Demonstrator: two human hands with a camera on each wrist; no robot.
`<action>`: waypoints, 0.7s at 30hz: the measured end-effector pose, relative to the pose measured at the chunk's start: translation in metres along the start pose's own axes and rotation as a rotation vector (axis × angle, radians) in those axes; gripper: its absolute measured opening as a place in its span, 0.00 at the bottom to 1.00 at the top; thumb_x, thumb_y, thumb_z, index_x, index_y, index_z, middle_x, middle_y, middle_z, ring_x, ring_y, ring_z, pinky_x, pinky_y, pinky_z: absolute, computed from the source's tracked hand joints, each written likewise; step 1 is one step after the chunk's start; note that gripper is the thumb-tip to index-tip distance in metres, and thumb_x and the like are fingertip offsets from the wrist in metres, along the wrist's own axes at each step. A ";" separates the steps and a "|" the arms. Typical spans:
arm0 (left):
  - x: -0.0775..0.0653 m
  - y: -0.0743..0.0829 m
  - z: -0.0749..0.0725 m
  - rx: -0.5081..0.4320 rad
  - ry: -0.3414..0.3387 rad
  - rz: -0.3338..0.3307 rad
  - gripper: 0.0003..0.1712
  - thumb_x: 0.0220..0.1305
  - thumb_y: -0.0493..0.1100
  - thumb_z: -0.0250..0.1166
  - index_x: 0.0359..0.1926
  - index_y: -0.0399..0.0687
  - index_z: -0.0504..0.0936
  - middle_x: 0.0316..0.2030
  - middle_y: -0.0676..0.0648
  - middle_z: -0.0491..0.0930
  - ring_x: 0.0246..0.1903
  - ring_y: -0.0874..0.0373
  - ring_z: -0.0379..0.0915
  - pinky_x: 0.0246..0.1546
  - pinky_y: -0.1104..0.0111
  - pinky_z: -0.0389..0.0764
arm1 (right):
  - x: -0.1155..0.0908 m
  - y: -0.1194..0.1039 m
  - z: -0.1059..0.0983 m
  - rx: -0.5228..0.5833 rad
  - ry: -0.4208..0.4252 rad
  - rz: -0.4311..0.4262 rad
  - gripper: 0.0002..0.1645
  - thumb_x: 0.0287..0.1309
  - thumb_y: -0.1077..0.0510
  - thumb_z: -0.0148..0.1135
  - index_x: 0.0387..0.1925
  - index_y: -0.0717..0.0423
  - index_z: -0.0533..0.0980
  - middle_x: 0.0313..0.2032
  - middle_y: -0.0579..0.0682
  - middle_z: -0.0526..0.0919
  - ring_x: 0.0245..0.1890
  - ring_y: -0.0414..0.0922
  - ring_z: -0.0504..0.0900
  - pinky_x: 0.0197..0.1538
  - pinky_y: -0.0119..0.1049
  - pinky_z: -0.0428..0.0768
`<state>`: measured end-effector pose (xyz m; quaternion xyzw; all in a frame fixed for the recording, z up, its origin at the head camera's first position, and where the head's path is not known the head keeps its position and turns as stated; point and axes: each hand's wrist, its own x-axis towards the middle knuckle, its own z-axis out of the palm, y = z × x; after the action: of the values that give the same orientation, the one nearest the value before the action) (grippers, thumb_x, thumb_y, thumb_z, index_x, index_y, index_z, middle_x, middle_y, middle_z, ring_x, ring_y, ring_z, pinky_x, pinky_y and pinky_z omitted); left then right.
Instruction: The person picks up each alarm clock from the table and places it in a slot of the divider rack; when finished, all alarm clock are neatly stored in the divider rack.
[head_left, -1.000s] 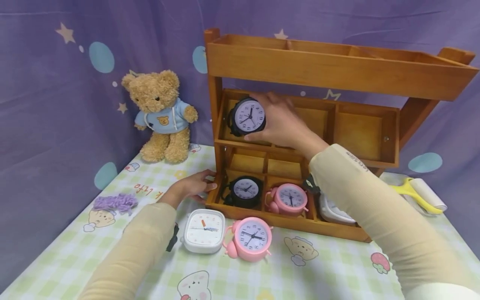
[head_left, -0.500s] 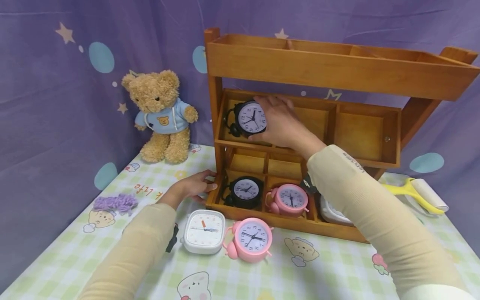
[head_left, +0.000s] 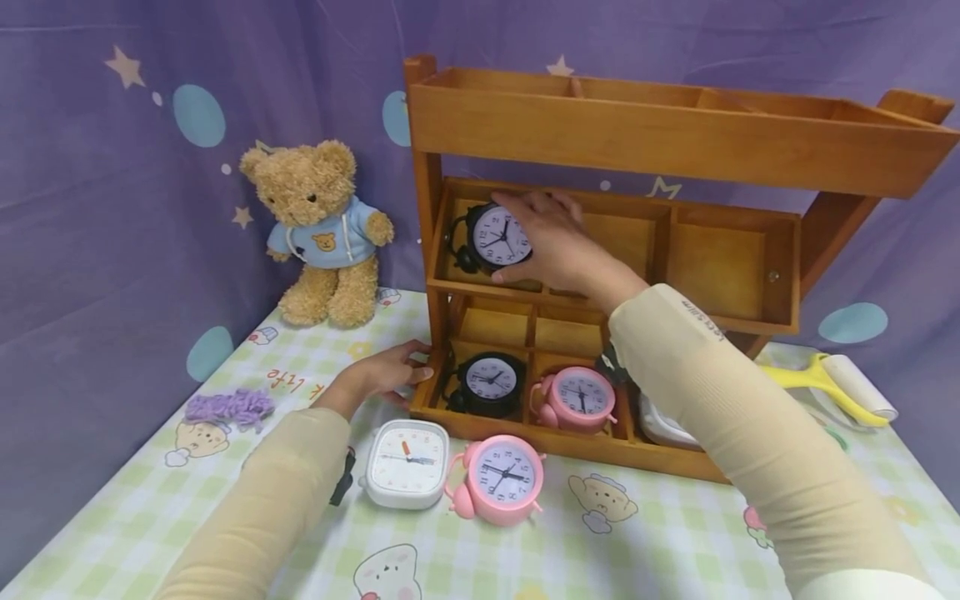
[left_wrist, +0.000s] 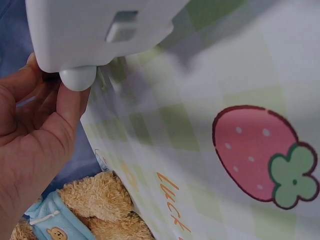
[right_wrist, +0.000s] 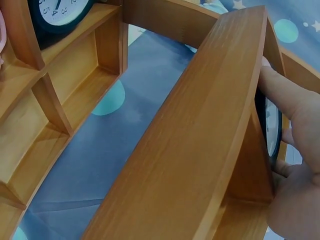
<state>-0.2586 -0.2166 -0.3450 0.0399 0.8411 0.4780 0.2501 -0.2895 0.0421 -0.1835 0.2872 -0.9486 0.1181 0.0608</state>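
Note:
In the head view, my right hand (head_left: 558, 246) grips a black twin-bell alarm clock (head_left: 501, 236) from its right side, thumb below and fingers above. The clock stands in the left compartment of the middle tier of a wooden rack (head_left: 645, 158), its dial turned sideways. In the right wrist view its dial (right_wrist: 271, 127) shows edge-on past the tier's wooden board. My left hand (head_left: 382, 372) holds the rack's lower left corner; in the left wrist view a white clock (left_wrist: 100, 30) partly hides those fingers (left_wrist: 70, 102).
The bottom tier bears a black clock (head_left: 491, 382), a pink clock (head_left: 581, 400) and a white clock (head_left: 663, 421), partly behind my right sleeve. In front lie a white square clock (head_left: 408, 462) and a pink clock (head_left: 504, 479). Around them are a teddy bear (head_left: 324, 233), purple cord (head_left: 228, 407) and yellow-handled roller (head_left: 840, 390).
The black clock has gone slightly deeper into its compartment with my right hand around it, and its bells show more. My left hand stays at the rack's corner.

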 end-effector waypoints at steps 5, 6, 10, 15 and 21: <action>0.000 -0.001 0.000 0.004 0.000 0.005 0.29 0.79 0.35 0.50 0.74 0.35 0.53 0.71 0.23 0.57 0.67 0.31 0.62 0.47 0.50 0.85 | 0.000 0.002 -0.001 -0.006 -0.016 -0.006 0.63 0.57 0.39 0.74 0.82 0.48 0.46 0.76 0.59 0.55 0.76 0.57 0.51 0.77 0.53 0.34; -0.001 -0.001 0.000 0.003 0.000 0.007 0.29 0.78 0.35 0.50 0.74 0.35 0.53 0.71 0.23 0.57 0.67 0.31 0.62 0.47 0.50 0.85 | 0.000 0.002 -0.002 -0.009 -0.024 -0.004 0.63 0.58 0.39 0.73 0.82 0.48 0.45 0.76 0.59 0.54 0.77 0.57 0.50 0.77 0.53 0.33; -0.001 -0.001 0.000 0.001 -0.001 0.009 0.29 0.79 0.35 0.50 0.74 0.35 0.53 0.72 0.23 0.56 0.68 0.31 0.61 0.47 0.49 0.85 | 0.001 0.001 -0.005 -0.029 -0.061 0.010 0.63 0.59 0.36 0.71 0.82 0.48 0.44 0.78 0.58 0.50 0.78 0.57 0.45 0.77 0.53 0.32; 0.000 -0.002 0.000 0.000 -0.004 0.012 0.29 0.79 0.35 0.49 0.74 0.35 0.52 0.72 0.23 0.55 0.68 0.30 0.61 0.47 0.49 0.85 | 0.001 0.000 -0.009 0.000 -0.086 0.030 0.63 0.59 0.36 0.71 0.82 0.49 0.44 0.79 0.56 0.48 0.79 0.58 0.40 0.77 0.54 0.31; -0.001 -0.002 0.000 0.003 -0.008 0.018 0.29 0.79 0.35 0.49 0.74 0.35 0.52 0.72 0.23 0.55 0.68 0.30 0.61 0.47 0.50 0.85 | -0.007 0.006 -0.011 0.090 -0.007 0.003 0.53 0.63 0.41 0.69 0.80 0.47 0.53 0.79 0.56 0.51 0.78 0.61 0.44 0.77 0.58 0.36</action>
<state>-0.2578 -0.2175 -0.3462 0.0497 0.8405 0.4787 0.2490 -0.2868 0.0532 -0.1754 0.2888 -0.9429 0.1598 0.0445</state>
